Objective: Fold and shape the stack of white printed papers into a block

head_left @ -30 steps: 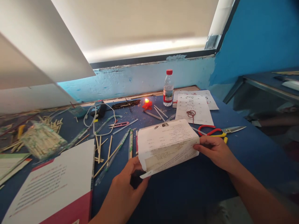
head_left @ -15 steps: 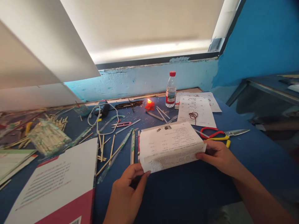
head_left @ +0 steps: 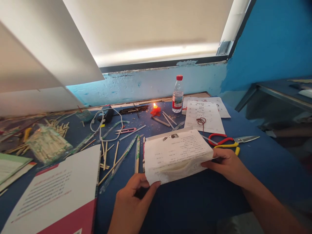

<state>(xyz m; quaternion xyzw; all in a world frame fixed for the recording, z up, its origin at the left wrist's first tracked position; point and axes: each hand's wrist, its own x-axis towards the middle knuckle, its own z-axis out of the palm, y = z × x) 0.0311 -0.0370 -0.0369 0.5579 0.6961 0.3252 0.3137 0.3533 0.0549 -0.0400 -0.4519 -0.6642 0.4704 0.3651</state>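
Between my hands is a printed paper sheet (head_left: 179, 148), its near part bent down toward me along a curved fold. My left hand (head_left: 138, 191) pinches its lower left corner between thumb and fingers. At the right end, my right hand (head_left: 225, 164) grips the same sheet, with the thumb in front and the fingers partly hidden behind. Past the right hand lie scissors (head_left: 231, 141) with red and yellow handles. What the sheet rests on is mostly covered; a narrow edge shows at its left and back.
A lit red candle (head_left: 155, 110) burns beyond the sheet, near a water bottle (head_left: 177, 94). Papers (head_left: 203, 113) with a dark red cord (head_left: 201, 121) lie behind. Leftward are a book (head_left: 53, 191), wooden sticks (head_left: 115, 157), snips (head_left: 126, 130), a white cable (head_left: 120, 125) and a bag of sticks (head_left: 48, 143).
The sheet's near flap bulges and curls more under my fingers. My left thumb has slid slightly right along its lower edge, and my right hand has shifted a little left.
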